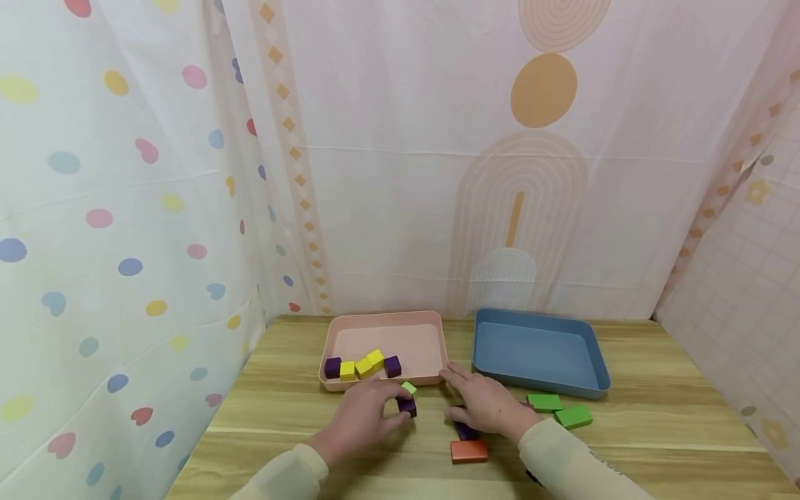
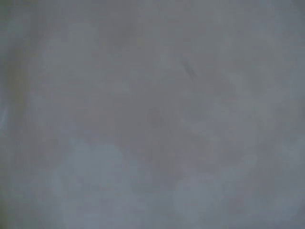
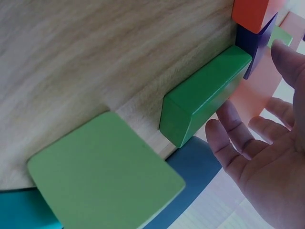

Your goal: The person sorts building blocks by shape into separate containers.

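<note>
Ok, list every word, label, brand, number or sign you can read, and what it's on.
Readable text: none.
Right sleeve: small dark marks, perhaps lettering, too small to read.
Blocks, trays, curtains: no text that I can see.
The left wrist view is too blurred to read anything.

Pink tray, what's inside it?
Inside the pink tray, three yellow cubes and two dark purple cubes lie near its front side. The left hand covers part of the front edge; anything directly behind it cannot be seen.
</note>
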The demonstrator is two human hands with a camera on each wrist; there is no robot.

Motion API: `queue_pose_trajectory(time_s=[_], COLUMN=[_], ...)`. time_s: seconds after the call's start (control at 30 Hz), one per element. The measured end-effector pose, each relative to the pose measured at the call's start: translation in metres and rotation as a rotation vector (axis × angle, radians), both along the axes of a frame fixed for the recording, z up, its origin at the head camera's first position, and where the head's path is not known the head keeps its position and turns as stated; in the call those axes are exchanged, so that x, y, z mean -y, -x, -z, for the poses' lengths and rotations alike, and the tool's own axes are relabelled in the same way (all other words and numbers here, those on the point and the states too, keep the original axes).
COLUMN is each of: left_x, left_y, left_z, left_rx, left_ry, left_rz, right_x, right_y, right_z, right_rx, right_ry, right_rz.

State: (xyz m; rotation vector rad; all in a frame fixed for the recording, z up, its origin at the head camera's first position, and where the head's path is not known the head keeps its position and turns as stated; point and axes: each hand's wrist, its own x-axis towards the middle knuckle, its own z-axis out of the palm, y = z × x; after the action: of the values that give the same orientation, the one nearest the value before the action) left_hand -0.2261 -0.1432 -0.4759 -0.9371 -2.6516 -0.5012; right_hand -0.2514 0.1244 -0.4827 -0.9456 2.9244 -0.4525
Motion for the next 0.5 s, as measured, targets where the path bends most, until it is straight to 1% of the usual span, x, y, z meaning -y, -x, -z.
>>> queue_pose_trajectory(time_s=[0.07,0.17,0.3,0.5], left_x=[0.001,0.002,0.000,-0.008], left_y=[0.005,0.014,0.026,0.039], left_z=[-0.005,-0.014,-0.023,-0.030], left_rx=[-0.044,-0.085,-0.111,-0.126], left_ry=[-0.010,-0.032,-0.063,-0.083], left_rz=[-0.017,-0.050,-0.092,-0.113], right_x=[0.000,0.000,0.000,0.000], right_y=[0.000,0.000,0.000,-0.001], right_z=[0.000,0.001,0.001,0.000], right_rx=[0.001,-0.001,-0.002,-0.008], right_ry=[0.002,0.005,0.007,-0.002], right_rz=[-0.001,-0.003,-0.003,-0.001])
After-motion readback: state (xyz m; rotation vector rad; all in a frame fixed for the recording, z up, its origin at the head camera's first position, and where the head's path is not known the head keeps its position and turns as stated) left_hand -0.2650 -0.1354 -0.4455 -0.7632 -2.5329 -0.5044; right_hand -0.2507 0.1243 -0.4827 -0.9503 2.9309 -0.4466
